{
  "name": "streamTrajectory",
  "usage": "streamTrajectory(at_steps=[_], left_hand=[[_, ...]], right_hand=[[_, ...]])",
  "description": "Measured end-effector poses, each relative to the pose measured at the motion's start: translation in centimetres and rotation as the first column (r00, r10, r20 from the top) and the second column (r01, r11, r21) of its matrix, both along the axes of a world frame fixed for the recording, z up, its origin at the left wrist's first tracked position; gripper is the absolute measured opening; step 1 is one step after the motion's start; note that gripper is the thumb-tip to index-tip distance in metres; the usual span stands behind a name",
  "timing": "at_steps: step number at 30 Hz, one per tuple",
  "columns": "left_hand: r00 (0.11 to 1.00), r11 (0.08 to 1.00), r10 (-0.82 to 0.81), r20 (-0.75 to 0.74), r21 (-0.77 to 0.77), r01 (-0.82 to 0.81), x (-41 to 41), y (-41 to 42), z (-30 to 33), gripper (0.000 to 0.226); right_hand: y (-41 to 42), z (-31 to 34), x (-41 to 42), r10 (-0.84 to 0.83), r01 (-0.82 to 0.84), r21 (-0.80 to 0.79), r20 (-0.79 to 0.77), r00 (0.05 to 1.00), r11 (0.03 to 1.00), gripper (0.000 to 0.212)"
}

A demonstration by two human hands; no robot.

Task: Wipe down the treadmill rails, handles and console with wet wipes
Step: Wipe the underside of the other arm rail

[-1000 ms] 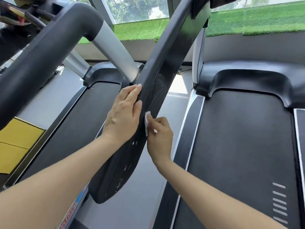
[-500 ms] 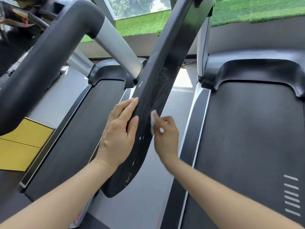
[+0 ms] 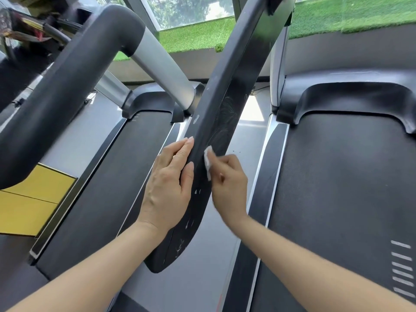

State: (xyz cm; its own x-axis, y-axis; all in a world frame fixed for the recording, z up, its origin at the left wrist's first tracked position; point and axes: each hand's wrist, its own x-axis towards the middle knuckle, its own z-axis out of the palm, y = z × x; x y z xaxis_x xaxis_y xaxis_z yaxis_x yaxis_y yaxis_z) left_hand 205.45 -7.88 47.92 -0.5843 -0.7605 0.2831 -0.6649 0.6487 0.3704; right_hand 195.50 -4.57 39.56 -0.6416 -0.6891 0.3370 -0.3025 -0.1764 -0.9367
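Both hands work on a flat black treadmill rail (image 3: 216, 122) that slants from the upper right down to a rounded end near the lower middle of the view. Left hand (image 3: 167, 188): fingers straight and together, laid flat along the rail's left edge, holding nothing. Right hand (image 3: 227, 188): fingers curled, pinching a small folded white wet wipe (image 3: 208, 162) and pressing it against the rail's right face, just beside the left fingertips. Rail surface: matte black, marked with pale curved smears above the wipe and small white flecks below it. To the left, a thick black padded handle (image 3: 67, 86) bends into a silver upright post (image 3: 162, 66) that meets the dark motor cover (image 3: 148, 102) of the left treadmill, whose black belt (image 3: 108, 183) runs between grey side strips. To the right, a second treadmill shows a wide black belt (image 3: 342, 188), a glossy black motor cover (image 3: 351, 93) and a row of short white stripes (image 3: 403, 269) near its lower right corner. Grey floor (image 3: 202, 278) lies between the two machines, with a bright patch of sunlight farther back. A yellow panel (image 3: 29, 199) sits at the left edge. Along the far wall, green artificial turf (image 3: 337, 16) covers a ledge below windows with trees beyond.
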Motion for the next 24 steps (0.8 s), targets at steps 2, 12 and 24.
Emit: streamTrajectory(at_steps=[2, 12, 24], left_hand=[[1.0, 1.0, 0.002, 0.004, 0.0, -0.002, 0.0, 0.1, 0.0, 0.043], [1.0, 1.0, 0.003, -0.006, 0.006, -0.003, -0.1, 0.1, 0.1, 0.045], [1.0, 1.0, 0.017, 0.022, -0.007, -0.017, -0.1, 0.0, 0.0, 0.045]], right_hand=[[-2.5, 0.1, -2.0, -0.083, 0.071, 0.131, 0.092, 0.992, 0.989, 0.032], [1.2, 0.5, 1.4, 0.024, -0.024, -0.013, 0.015, 1.0, 1.0, 0.037], [2.2, 0.6, 2.3, 0.036, -0.036, -0.021, 0.017, 0.999, 0.999, 0.037]])
